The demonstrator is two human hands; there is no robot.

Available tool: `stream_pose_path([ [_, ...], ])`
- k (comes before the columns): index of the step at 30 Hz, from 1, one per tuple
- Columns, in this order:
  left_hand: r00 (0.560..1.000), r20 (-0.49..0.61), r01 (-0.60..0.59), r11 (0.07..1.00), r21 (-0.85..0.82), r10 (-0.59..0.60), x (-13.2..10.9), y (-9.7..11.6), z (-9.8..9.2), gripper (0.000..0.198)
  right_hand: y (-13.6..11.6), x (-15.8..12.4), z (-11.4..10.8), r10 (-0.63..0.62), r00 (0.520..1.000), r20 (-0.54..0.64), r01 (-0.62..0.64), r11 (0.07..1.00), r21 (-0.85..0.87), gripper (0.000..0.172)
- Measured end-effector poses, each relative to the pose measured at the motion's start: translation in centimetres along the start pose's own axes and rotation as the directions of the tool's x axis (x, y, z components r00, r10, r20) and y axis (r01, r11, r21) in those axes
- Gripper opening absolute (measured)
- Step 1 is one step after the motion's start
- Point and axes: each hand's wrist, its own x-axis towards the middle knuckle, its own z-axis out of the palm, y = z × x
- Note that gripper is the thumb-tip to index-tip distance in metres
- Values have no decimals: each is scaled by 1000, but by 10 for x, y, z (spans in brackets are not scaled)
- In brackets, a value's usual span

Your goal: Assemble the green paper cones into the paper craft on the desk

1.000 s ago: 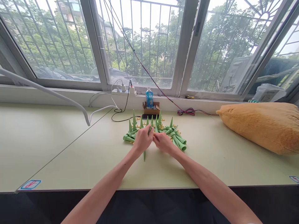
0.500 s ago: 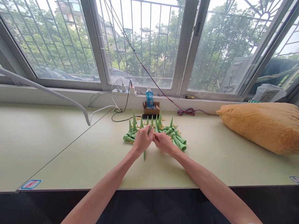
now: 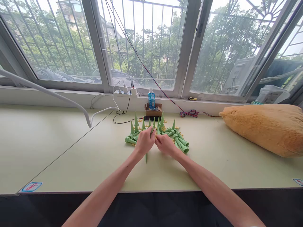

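Pale green table (image 3: 71,157). Left hand (image 3: 144,142) grips slim green plastic spike (image 3: 146,157), tip down below it; right hand (image 3: 165,144) pinches its top. Risk: a slip knocks over upright green cones (image 3: 136,121) just behind.

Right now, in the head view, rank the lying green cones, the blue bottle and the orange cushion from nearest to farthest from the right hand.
1. Lying green cones: just to the right of the right hand.
2. Blue bottle: farther back, slightly left.
3. Orange cushion: far off to the right.
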Motion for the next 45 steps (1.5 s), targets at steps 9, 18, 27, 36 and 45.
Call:
stream_pose_path([
  [9, 1000, -13, 10, 1000, 3, -10, 0, 0, 1, 23, 0, 0, 1, 15, 998, -55, -14, 1000, 15, 25],
  [18, 1000, -2, 2, 1000, 19, -2, 0, 0, 0, 24, 0, -1, 0, 11, 1000, -25, -10, 1000, 23, 27],
  [27, 1000, 11, -3, 1000, 29, 3, 0, 2, -1, 26, 1, 0, 0, 3, 1000, 9, -3, 1000, 5, 27],
  [36, 997, 74, -12, 997, 72, 7, -2, 2, -1, 26, 1, -2, 1, -1, 999, 50, 0, 1000, 4, 27],
  [45, 995, 93, -30, 995, 95, 21, -2, 3, -1, 27, 1, -2, 0, 10, 997, 72, -9, 1000, -15, 28],
])
